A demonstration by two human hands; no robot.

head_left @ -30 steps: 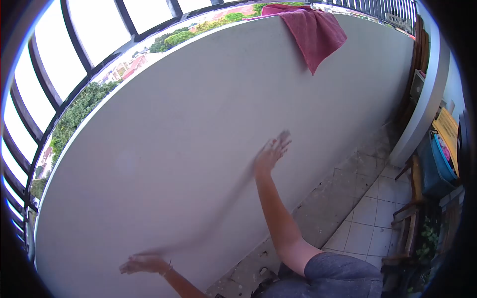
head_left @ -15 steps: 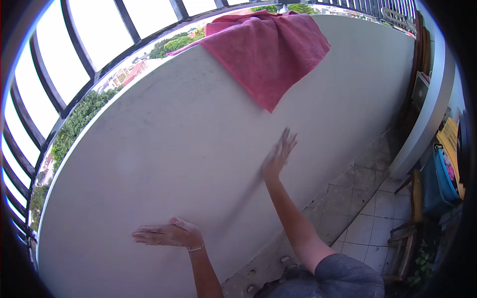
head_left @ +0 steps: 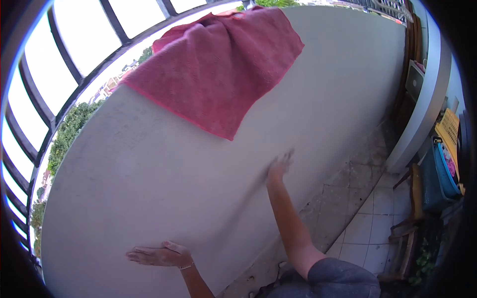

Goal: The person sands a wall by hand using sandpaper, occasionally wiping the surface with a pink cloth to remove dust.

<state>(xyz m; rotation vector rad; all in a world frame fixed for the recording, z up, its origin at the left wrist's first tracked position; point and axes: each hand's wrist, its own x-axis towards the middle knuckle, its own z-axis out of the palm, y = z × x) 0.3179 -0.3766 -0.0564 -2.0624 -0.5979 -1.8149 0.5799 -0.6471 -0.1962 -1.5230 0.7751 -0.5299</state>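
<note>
A red towel (head_left: 218, 69) hangs over the top of a grey balcony wall (head_left: 149, 169), draped down its near face. My right hand (head_left: 279, 166) reaches up with fingers spread, close to the wall just below the towel's lower edge. It holds nothing. My left hand (head_left: 158, 255) is lower at the left, flat with fingers extended toward the wall, also empty.
Dark railing bars (head_left: 59, 44) stand above the wall, with trees and rooftops beyond. At the right are a white pillar (head_left: 422, 99), a blue basket (head_left: 439, 171) with laundry, a yellow crate (head_left: 449, 126) and a tiled floor (head_left: 367, 218).
The view has shifted so the towel appears larger and nearer. My right hand moved slightly down; my left hand dropped a little lower along the wall.
</note>
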